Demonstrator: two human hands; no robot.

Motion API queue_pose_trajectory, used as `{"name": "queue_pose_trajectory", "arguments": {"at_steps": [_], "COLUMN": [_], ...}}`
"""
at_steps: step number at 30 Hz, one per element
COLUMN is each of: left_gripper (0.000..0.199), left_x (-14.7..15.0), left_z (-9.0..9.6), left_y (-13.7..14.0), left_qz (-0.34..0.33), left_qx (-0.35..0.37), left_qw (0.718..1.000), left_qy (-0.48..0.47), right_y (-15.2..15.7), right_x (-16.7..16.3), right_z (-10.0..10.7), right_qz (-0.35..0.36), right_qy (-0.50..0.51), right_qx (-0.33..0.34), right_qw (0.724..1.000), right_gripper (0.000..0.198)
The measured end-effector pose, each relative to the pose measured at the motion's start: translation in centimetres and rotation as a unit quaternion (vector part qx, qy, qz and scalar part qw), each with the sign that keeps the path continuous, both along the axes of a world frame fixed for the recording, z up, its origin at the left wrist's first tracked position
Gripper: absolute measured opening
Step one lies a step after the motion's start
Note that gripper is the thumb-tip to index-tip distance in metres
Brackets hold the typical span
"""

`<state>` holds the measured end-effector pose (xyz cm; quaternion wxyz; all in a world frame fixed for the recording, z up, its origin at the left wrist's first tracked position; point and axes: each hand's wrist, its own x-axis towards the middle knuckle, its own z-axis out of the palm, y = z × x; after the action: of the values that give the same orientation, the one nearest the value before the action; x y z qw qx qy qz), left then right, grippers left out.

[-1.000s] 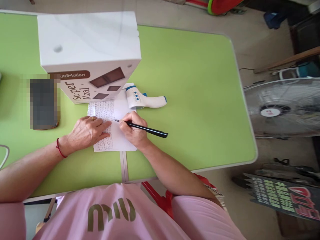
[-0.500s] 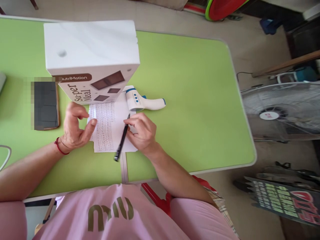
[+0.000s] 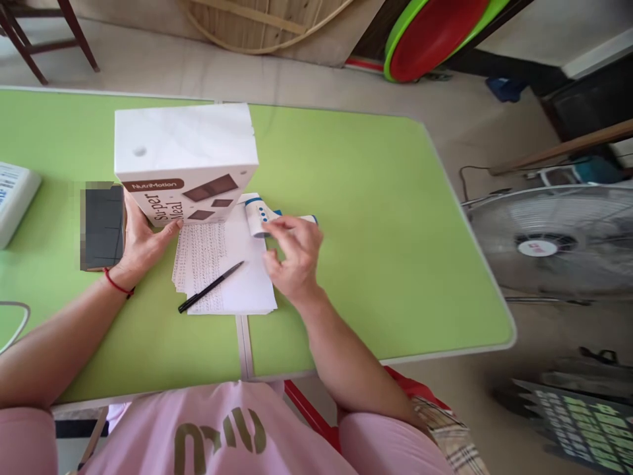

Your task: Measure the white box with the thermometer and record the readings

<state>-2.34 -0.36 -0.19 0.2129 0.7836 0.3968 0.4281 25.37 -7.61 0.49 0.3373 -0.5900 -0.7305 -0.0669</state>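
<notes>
My left hand [image 3: 141, 241] is spread at the lower left corner of a white carton [image 3: 185, 138] printed "NutriMotion". Its thumb lies along the carton's bottom front edge, and the fingers run up its left side, partly hidden. Beyond the right edge of the papers, my right hand [image 3: 297, 257] hovers with bent fingers, thumb apart, nothing between them. Behind that hand a white and blue handheld thermometer [image 3: 255, 216] is partly covered. A black pen [image 3: 211, 287] rests slantwise on the stack of papers [image 3: 250, 290], whose left half bears rows of handwriting.
Left of the carton lies a dark phone [image 3: 103, 227], close to my left hand. A white device [image 3: 17, 198] and a white cable [image 3: 22, 323] are at the far left of the green table [image 3: 376, 231]. A fan [image 3: 539, 247] stands beyond the right edge.
My right hand has let go of the pen, which now lies on the papers, and has moved right. My left hand has opened and come against the carton. The camera view has shifted.
</notes>
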Motion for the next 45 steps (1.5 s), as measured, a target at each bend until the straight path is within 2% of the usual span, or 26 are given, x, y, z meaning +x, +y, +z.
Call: {"name": "queue_pose_trajectory", "arguments": {"at_steps": [1, 3, 5, 7, 10, 13, 17, 19, 20, 21, 23, 25, 27, 30, 33, 39, 43, 45], "left_gripper": [0.068, 0.069, 0.065, 0.062, 0.065, 0.069, 0.062, 0.057, 0.056, 0.056, 0.057, 0.060, 0.064, 0.068, 0.066, 0.070, 0.067, 0.068], "left_x": [0.1, 0.4, 0.5, 0.5, 0.5, 0.7, 1.1, 1.3, 1.4, 1.5, 1.6, 1.7, 1.7, 1.6, 1.6, 1.5, 1.5, 1.5], "left_z": [-0.1, -0.2, -0.2, -0.2, 0.0, 0.2, 0.6, 1.0, 1.2, 1.4, 1.6, 1.7, 1.7, 1.6, 1.6, 1.3, 1.3, 1.4], "left_y": [0.1, 0.3, 0.3, 0.4, 0.3, 0.2, -0.3, -0.8, -1.1, -1.3, -1.8, -2.1, -2.2, -2.1, -2.0, -1.9, -1.8, -1.8], "left_qz": [0.019, 0.039, 0.044, 0.051, 0.058, 0.058, 0.074, 0.079, 0.076, 0.071, 0.056, 0.050, 0.049, 0.036, 0.031, 0.028, 0.025, 0.023], "left_qx": [-0.003, -0.010, -0.011, -0.008, -0.006, 0.001, 0.020, 0.013, 0.004, -0.007, -0.040, -0.073, -0.105, -0.135, -0.135, -0.122, -0.121, -0.121], "left_qw": [0.999, 0.997, 0.996, 0.995, 0.996, 0.993, 0.986, 0.983, 0.982, 0.981, 0.981, 0.980, 0.979, 0.979, 0.982, 0.985, 0.986, 0.985], "left_qy": [-0.025, -0.062, -0.077, -0.080, -0.071, -0.102, -0.146, -0.164, -0.173, -0.179, -0.183, -0.177, -0.166, -0.148, -0.126, -0.117, -0.116, -0.118], "right_y": [0.5, 1.4, 1.7, 1.6, 1.5, 1.5, 0.4, -1.2, -2.1, -3.0, -4.6, -5.5, -5.6, -5.0, -4.5, -4.5, -4.2, -4.1], "right_x": [0.7, 1.8, 2.4, 2.6, 2.8, 2.9, 1.8, 0.4, -0.4, -1.3, -2.9, -4.0, -4.6, -4.7, -4.7, -5.1, -5.3, -5.2], "right_z": [-0.3, -1.0, -1.4, -1.6, -1.6, -1.5, -0.4, 0.7, 1.2, 1.8, 2.7, 3.2, 3.3, 2.9, 2.4, 2.3, 2.5, 2.6], "right_qz": [-0.046, -0.090, -0.096, -0.092, -0.080, -0.054, 0.000, 0.058, 0.105, 0.154, 0.211, 0.220, 0.199, 0.158, 0.136, 0.151, 0.161, 0.163], "right_qy": [-0.009, -0.036, -0.062, -0.080, -0.086, -0.056, 0.089, 0.196, 0.253, 0.311, 0.411, 0.476, 0.503, 0.516, 0.527, 0.543, 0.557, 0.561], "right_qx": [-0.019, -0.070, -0.111, -0.124, -0.113, -0.095, -0.010, 0.022, 0.008, -0.021, -0.141, -0.232, -0.288, -0.319, -0.325, -0.343, -0.366, -0.364], "right_qw": [0.999, 0.993, 0.987, 0.985, 0.987, 0.992, 0.996, 0.979, 0.962, 0.938, 0.875, 0.820, 0.790, 0.779, 0.773, 0.752, 0.728, 0.726], "right_gripper": [0.051, 0.061, 0.063, 0.057, 0.050, 0.052, 0.054, 0.047, 0.043, 0.037, 0.025, 0.021, 0.020, 0.022, 0.024, 0.028, 0.029, 0.032]}}
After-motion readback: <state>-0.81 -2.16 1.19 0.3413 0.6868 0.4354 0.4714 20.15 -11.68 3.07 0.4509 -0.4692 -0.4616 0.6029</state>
